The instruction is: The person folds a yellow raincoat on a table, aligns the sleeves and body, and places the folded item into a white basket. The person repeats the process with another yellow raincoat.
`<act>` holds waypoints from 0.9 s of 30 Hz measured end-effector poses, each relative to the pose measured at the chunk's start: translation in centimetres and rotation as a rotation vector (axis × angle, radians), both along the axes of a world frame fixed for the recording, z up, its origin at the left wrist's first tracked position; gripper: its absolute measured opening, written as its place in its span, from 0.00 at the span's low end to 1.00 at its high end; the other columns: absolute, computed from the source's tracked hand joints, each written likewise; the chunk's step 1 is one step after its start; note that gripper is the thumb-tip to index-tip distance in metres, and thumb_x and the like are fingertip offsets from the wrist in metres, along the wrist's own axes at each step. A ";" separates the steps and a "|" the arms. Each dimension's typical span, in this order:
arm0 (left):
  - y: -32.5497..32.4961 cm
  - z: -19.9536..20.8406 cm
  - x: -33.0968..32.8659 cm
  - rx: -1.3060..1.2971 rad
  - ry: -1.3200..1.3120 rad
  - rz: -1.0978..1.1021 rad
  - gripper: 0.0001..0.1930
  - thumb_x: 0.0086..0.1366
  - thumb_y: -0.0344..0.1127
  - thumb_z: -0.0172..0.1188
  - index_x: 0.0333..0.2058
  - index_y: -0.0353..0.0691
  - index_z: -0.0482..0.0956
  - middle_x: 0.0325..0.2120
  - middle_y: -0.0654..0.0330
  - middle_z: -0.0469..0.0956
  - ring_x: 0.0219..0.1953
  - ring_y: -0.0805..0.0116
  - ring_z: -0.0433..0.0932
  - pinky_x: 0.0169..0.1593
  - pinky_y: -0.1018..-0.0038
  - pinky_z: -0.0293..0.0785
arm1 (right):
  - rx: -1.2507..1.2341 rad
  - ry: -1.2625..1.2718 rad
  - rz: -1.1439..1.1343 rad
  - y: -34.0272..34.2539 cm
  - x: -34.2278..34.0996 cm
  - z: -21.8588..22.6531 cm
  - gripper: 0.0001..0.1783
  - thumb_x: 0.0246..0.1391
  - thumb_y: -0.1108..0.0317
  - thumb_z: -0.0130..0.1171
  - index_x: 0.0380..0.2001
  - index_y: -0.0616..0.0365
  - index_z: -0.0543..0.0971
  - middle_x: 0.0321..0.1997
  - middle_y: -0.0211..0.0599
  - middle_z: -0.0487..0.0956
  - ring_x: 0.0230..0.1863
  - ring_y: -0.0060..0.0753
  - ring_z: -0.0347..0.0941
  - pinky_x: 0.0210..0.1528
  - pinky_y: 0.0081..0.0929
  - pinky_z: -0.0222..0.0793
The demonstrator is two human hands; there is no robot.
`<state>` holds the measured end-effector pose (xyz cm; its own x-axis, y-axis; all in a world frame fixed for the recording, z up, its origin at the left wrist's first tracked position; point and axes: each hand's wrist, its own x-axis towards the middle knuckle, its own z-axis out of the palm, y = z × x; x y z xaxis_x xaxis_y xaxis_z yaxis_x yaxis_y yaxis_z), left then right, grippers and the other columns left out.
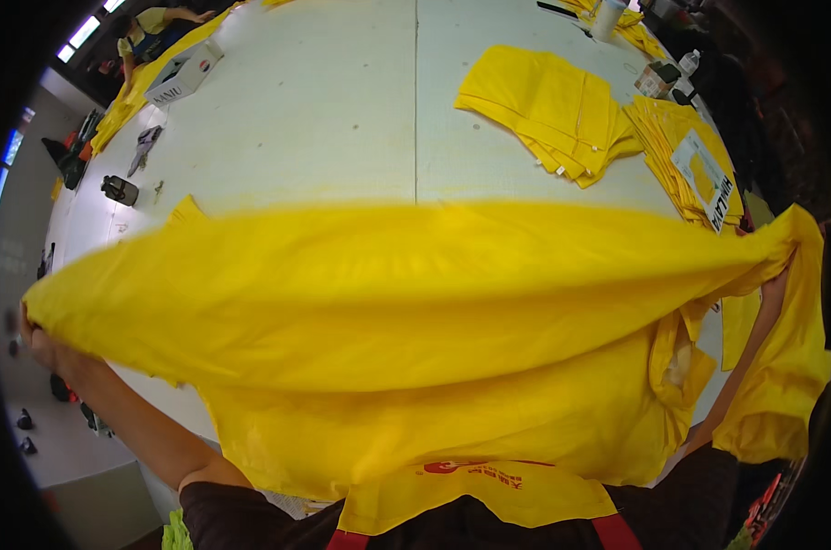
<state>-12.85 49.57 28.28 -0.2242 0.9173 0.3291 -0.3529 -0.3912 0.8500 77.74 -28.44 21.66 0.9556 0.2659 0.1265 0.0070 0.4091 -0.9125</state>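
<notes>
A large piece of yellow cloth [388, 293] is stretched wide across my front, above the table. My left hand [38, 337] is closed on its far left end. At the right end my right hand [780, 272] grips a bunched part, mostly covered by the cloth. From there a loose, crumpled length [782, 394] hangs down outside my right forearm. The cloth's upper edge is blurred by motion. Below it a wider yellow panel spreads toward my body, beside the yellow apron bib [489, 490] with red straps that I wear.
Folded yellow pieces [553, 110] lie far right on the white table [296, 110]. Beside them is another yellow stack [658, 151] under a printed sheet [704, 174]. Scissors [144, 147], a dark block-like object [120, 190] and a white box [185, 73] sit left. A co-worker [150, 37] handles yellow cloth far left.
</notes>
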 end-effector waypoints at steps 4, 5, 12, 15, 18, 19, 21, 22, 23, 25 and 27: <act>4.7 3.2 -7.7 0.070 0.007 -0.063 0.11 0.60 0.35 0.53 0.37 0.34 0.76 0.35 0.53 0.76 0.40 0.60 0.75 0.46 0.69 0.74 | -0.047 -0.014 -0.051 2.2 -2.3 2.9 0.23 0.60 0.58 0.46 0.55 0.56 0.66 0.55 0.37 0.69 0.52 0.35 0.66 0.51 0.31 0.67; 5.1 3.1 -6.7 0.153 0.186 -0.016 0.11 0.61 0.33 0.53 0.39 0.33 0.76 0.35 0.53 0.76 0.40 0.61 0.75 0.46 0.70 0.73 | -0.081 0.011 -0.041 3.1 -3.7 1.6 0.23 0.60 0.58 0.46 0.55 0.56 0.66 0.55 0.37 0.69 0.52 0.35 0.66 0.51 0.31 0.67; 18.7 -3.0 7.3 -0.323 0.607 -0.041 0.08 0.54 0.39 0.60 0.29 0.42 0.76 0.21 0.61 0.74 0.21 0.75 0.71 0.24 0.83 0.70 | -0.191 0.354 -0.054 11.4 -6.7 -7.7 0.24 0.60 0.57 0.47 0.56 0.57 0.65 0.55 0.38 0.69 0.51 0.35 0.66 0.51 0.31 0.66; 20.1 -9.9 15.0 -0.450 0.549 0.035 0.11 0.55 0.35 0.59 0.34 0.35 0.73 0.25 0.55 0.77 0.26 0.67 0.78 0.27 0.76 0.77 | -0.190 0.462 -0.101 16.1 -5.9 -9.2 0.24 0.59 0.57 0.47 0.56 0.57 0.65 0.55 0.38 0.69 0.50 0.35 0.67 0.51 0.30 0.66; 21.5 -17.2 17.3 -0.445 0.433 0.049 0.13 0.56 0.34 0.60 0.35 0.31 0.72 0.27 0.54 0.77 0.26 0.66 0.79 0.28 0.76 0.77 | -0.220 0.513 -0.160 21.1 -5.3 -10.6 0.25 0.59 0.57 0.47 0.57 0.57 0.64 0.55 0.38 0.69 0.50 0.35 0.67 0.51 0.30 0.66; 21.6 -19.4 18.3 -0.473 0.384 0.079 0.12 0.57 0.35 0.60 0.34 0.32 0.72 0.28 0.54 0.77 0.27 0.67 0.79 0.31 0.77 0.77 | -0.254 0.476 -0.183 22.1 -5.5 -10.7 0.25 0.59 0.57 0.47 0.57 0.57 0.64 0.55 0.38 0.69 0.50 0.35 0.67 0.51 0.30 0.66; 19.1 -23.3 19.7 -0.405 0.707 0.008 0.15 0.59 0.38 0.59 0.36 0.31 0.73 0.32 0.53 0.77 0.34 0.67 0.78 0.38 0.77 0.74 | -0.448 0.200 -0.210 22.9 -6.5 -12.9 0.25 0.59 0.60 0.47 0.57 0.58 0.64 0.56 0.40 0.68 0.49 0.34 0.67 0.49 0.29 0.66; 16.4 -24.7 21.3 -0.361 0.868 -0.040 0.16 0.59 0.40 0.58 0.38 0.30 0.74 0.34 0.53 0.77 0.37 0.67 0.78 0.41 0.76 0.73 | -0.582 0.001 -0.249 22.6 -7.3 -14.3 0.24 0.59 0.62 0.46 0.57 0.58 0.64 0.57 0.41 0.67 0.49 0.34 0.68 0.47 0.28 0.67; 12.1 -25.1 23.8 -0.193 0.973 -0.097 0.18 0.61 0.41 0.57 0.41 0.29 0.73 0.38 0.53 0.76 0.42 0.66 0.76 0.46 0.76 0.70 | -0.700 -0.185 -0.319 21.7 -8.2 -15.7 0.24 0.59 0.65 0.45 0.58 0.59 0.63 0.58 0.42 0.66 0.48 0.33 0.68 0.45 0.26 0.67; 1.4 -24.5 25.7 0.085 1.142 -0.276 0.20 0.64 0.40 0.53 0.49 0.30 0.70 0.48 0.51 0.73 0.52 0.61 0.70 0.54 0.71 0.63 | -0.901 -0.740 -0.351 20.6 -13.9 -17.8 0.25 0.59 0.67 0.45 0.59 0.66 0.61 0.61 0.45 0.64 0.62 0.37 0.58 0.61 0.29 0.54; -10.2 -24.0 25.9 0.337 1.287 -0.333 0.18 0.63 0.35 0.54 0.49 0.32 0.70 0.49 0.50 0.72 0.55 0.57 0.67 0.57 0.70 0.61 | -1.000 -0.975 -0.143 20.7 -23.5 -18.6 0.28 0.55 0.66 0.49 0.58 0.64 0.62 0.62 0.47 0.62 0.63 0.41 0.57 0.62 0.34 0.52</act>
<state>13.06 39.38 4.33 0.6196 0.7020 0.3513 0.4885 -0.6951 0.5274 54.29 -7.76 3.06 0.6203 0.5458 0.5634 0.7837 -0.4604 -0.4169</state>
